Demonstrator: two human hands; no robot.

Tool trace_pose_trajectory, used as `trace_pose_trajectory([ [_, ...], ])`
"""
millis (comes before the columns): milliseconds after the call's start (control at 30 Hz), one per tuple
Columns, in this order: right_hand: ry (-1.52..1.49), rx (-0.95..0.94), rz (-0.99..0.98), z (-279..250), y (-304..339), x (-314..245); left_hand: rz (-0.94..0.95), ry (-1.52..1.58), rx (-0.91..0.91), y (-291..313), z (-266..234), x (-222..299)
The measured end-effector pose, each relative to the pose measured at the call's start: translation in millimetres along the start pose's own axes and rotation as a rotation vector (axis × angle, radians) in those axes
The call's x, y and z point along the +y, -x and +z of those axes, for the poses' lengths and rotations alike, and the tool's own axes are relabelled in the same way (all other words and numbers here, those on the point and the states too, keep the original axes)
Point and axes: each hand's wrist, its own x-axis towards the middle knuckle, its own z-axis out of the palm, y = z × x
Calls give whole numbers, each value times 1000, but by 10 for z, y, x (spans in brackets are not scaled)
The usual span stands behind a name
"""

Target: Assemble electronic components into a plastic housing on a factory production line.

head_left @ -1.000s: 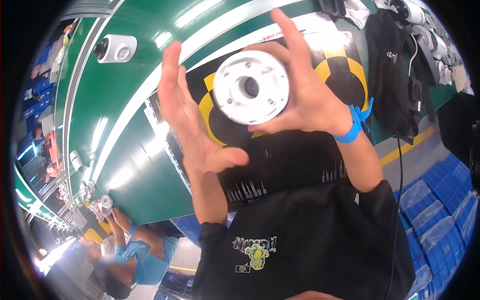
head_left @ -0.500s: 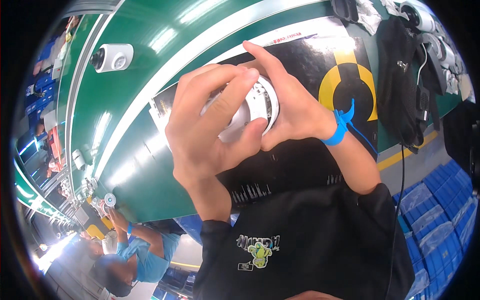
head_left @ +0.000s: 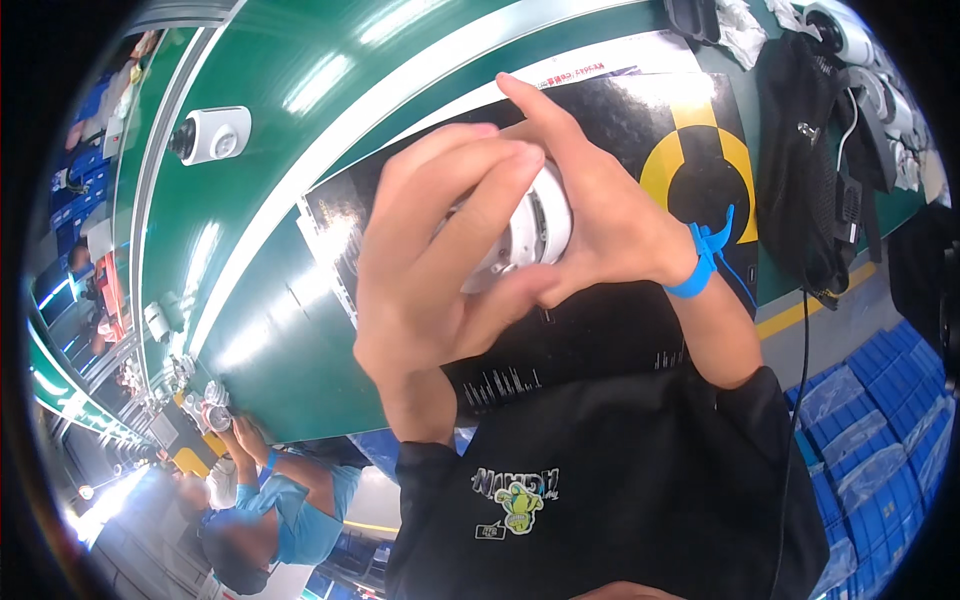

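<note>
Between my two hands is a white round housing (head_left: 555, 215) with a dark slotted opening in its face. My left hand (head_left: 412, 255) curls over the front of it, fingers across the top and thumb along the lower edge, hiding much of it. From the right, my right hand (head_left: 615, 215) cups its side, thumb below and index finger stretched up. A blue wrist strap (head_left: 690, 272) with a thin cord circles my right wrist. Under both hands lies a black mat (head_left: 590, 330) with a yellow ring print.
A white camera-like unit (head_left: 215, 135) rests on the green belt at the far left. Black bag-like items (head_left: 800, 160) and several white units (head_left: 850, 40) stand at the right. Blue crates (head_left: 870, 450) are below right. A co-worker in a blue shirt (head_left: 318, 510) handles a unit lower left.
Both hands and the housing have shifted a little to the right, and my left hand covers the housing at a different angle. On the belt, the white unit has slid down and left.
</note>
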Motion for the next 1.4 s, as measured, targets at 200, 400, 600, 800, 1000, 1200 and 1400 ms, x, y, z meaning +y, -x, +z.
trace_pose_trajectory([
  [200, -98, 26, 70, 28, 22, 8, -49, 98, 118, 101, 156, -121],
  [400, -115, 76, 61, 34, 37, 94, -115, -203, -154, -32, 106, 125],
  [600, -241, -168, 197, -162, 214, 363, -282, -9, 7, 75, 325, -63],
  [800, -140, 71, 225, 9, 177, 404, -306, -177, 229, -40, 481, -82],
  [1000, 205, 535, 65, 103, 192, 476, -837, 304, 206, -691, 498, -783],
  [1200, 359, 305, 105, 139, 165, 447, -647, 443, 504, -2045, 794, -1584],
  [1400, 649, 8, 87, 81, 17, 563, -659, 463, 529, -2773, 1258, -2055],
])
